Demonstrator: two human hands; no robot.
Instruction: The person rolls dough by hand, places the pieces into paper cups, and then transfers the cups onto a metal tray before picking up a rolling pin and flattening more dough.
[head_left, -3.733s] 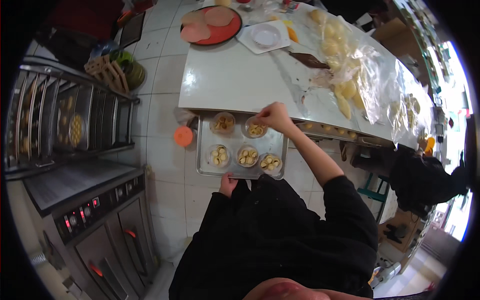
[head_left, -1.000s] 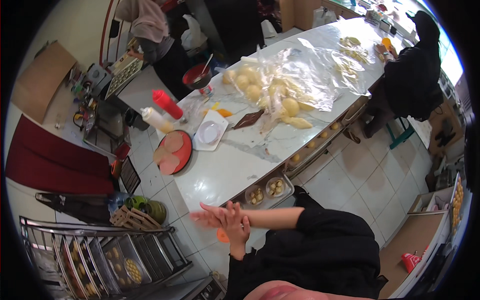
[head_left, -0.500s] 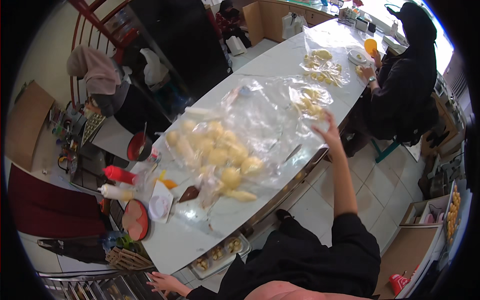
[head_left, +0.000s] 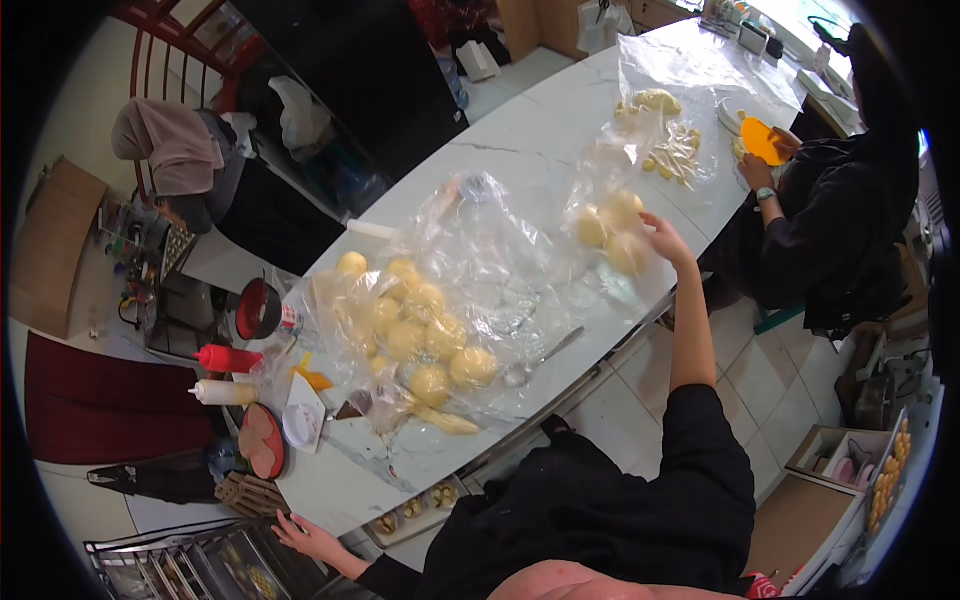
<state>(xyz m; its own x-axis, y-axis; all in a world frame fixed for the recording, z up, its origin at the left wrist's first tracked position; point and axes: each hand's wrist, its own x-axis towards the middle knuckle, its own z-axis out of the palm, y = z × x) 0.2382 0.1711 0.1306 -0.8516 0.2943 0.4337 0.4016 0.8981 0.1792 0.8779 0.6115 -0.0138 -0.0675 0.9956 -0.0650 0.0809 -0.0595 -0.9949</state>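
Note:
My right hand (head_left: 666, 241) reaches over the table's near side. Its fingers are drawn together at the edge of a clear plastic sheet (head_left: 612, 160), beside a few pale yellow dough balls (head_left: 592, 228) that look slightly blurred. A larger group of dough balls (head_left: 407, 340) lies left of it, under another clear plastic sheet (head_left: 490, 235). Out at the lower left, my left hand (head_left: 308, 540) hangs near a metal tray rack (head_left: 200, 570); its fingers are spread and hold nothing.
A metal spatula (head_left: 563, 343) lies near the table's front edge. Red (head_left: 228, 359) and white (head_left: 225, 393) squeeze bottles and a red plate (head_left: 268, 470) stand at the left end. A co-worker (head_left: 840, 190) sits at right holding an orange scraper (head_left: 762, 142); another person (head_left: 200, 160) stands at far left.
My right hand has come down from open beside the sheet to its edge by the dough balls, which look rounder and shifted. The view has tilted slightly. My left hand stays spread near the rack.

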